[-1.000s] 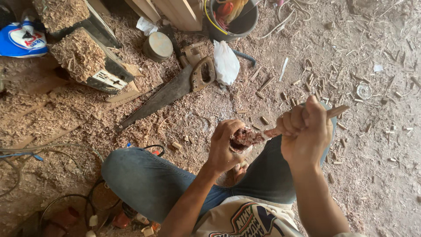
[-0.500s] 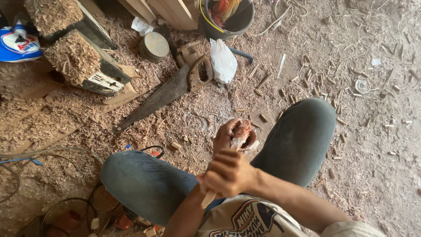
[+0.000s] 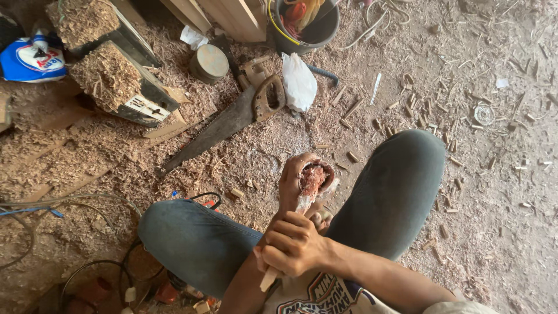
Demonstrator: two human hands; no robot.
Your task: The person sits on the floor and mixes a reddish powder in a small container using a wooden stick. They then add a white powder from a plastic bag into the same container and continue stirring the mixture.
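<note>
Left hand (image 3: 296,180) cupped, raised; right hand (image 3: 293,244) fisted below it.

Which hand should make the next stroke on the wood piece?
Probably the right. The right hand grips the tool handle, which is aimed up at the reddish wood piece. The left hand is wrapped around that piece, steadying it between the knees.

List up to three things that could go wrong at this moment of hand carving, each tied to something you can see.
1. The right hand grips a wooden tool handle aimed at the reddish wood piece cupped in the left hand; a slip could hurt that palm.
2. The work sits between the knees, so a slipping tool might strike a leg.
3. The handsaw lies bare in the shavings nearby, easy to knock.
</note>
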